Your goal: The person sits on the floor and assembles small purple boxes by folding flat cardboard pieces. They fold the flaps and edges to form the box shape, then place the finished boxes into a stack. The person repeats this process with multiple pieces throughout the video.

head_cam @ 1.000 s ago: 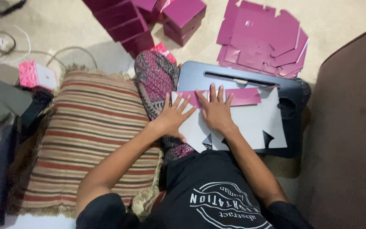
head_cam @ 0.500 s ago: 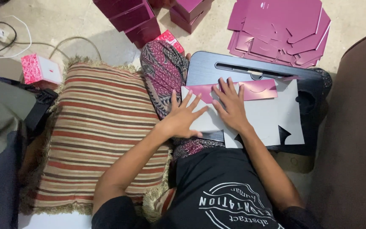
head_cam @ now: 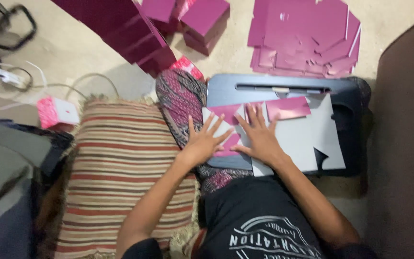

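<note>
Under both hands, flat magenta-and-white card (head_cam: 288,129)

Home floor used as a packing spot: beige carpet (head_cam: 73,62), striped cushion (head_cam: 125,168), brown sofa (head_cam: 408,134), power strip (head_cam: 3,74) at upper left, lap desk (head_cam: 283,86), magenta boxes (head_cam: 135,29) and flat blanks (head_cam: 307,38) stacked beyond its far edge.

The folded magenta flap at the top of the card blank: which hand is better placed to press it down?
Probably the right hand. Its fingertips lie just beside the magenta flap on the card blank. The left hand rests flat at the blank's left edge, farther away.
</note>
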